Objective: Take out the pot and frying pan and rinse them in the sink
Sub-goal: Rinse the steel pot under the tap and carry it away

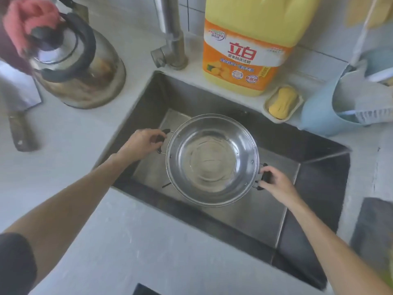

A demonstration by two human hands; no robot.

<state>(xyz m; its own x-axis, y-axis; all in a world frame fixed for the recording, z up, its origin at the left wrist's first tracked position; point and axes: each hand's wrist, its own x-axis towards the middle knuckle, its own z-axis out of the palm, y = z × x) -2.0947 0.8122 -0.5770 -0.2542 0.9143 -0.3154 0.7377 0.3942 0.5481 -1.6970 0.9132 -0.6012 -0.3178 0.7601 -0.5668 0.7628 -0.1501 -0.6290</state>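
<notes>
Round stainless-steel pot (212, 159) held over the steel sink (234, 220), some water inside. Left hand (142, 143) and right hand (274, 182) each clamped on a black side handle. Pot rinse underway; frying pan not visible, still pending.

The pot (212, 159) is polished, mirror-bright steel with black plastic-looking handles. The sink (282, 211) is brushed metal, duller. The kettle (78, 67) is shiny metal with brown stains. The surface (70, 133) looks matt, pale stone. The detergent jug (246, 43) is glossy yellow plastic.

Pot (212, 160) in sink (319, 167); kettle (78, 69) left, behind.
</notes>
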